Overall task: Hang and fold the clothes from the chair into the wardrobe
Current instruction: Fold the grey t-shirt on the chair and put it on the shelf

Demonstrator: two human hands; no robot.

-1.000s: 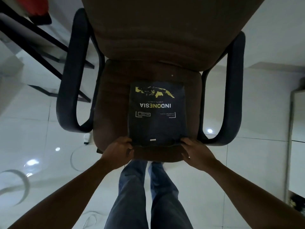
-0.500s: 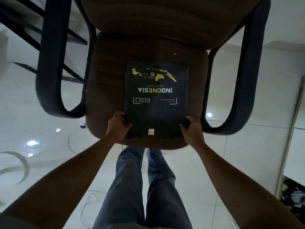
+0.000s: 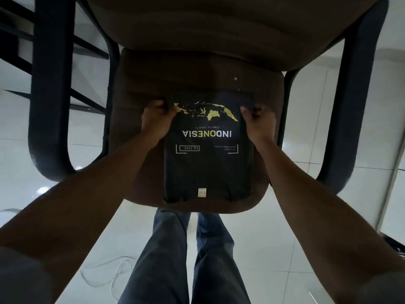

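Armrest (image 3: 51, 106): dark loop on the left flank of the chair (image 3: 175, 69); neither hand touches it.
Left hand (image 3: 156, 119): half a second ago it was at the shirt's near corner, by the chair's front edge. It now sits at the far left corner, toward the chair's backrest, with its fingers curled and pinching the cloth edge.
T-shirt (image 3: 208, 163): dark and folded to a rectangle, with its collar tag toward the chair's front edge. It lies flat on the chair's seat, much as before.
Right hand (image 3: 257, 121): it has made the same shift, from the near corner to the far right corner. Its fingers are curled in and the thumb is on the printed face, pinching the edge.
Meaning: with both far corners held, the likely next move is to draw that half toward the chair's front edge, halving the shirt. By that reading the fold is nearly done. No wardrobe is in view, so the carry there is not yet done.
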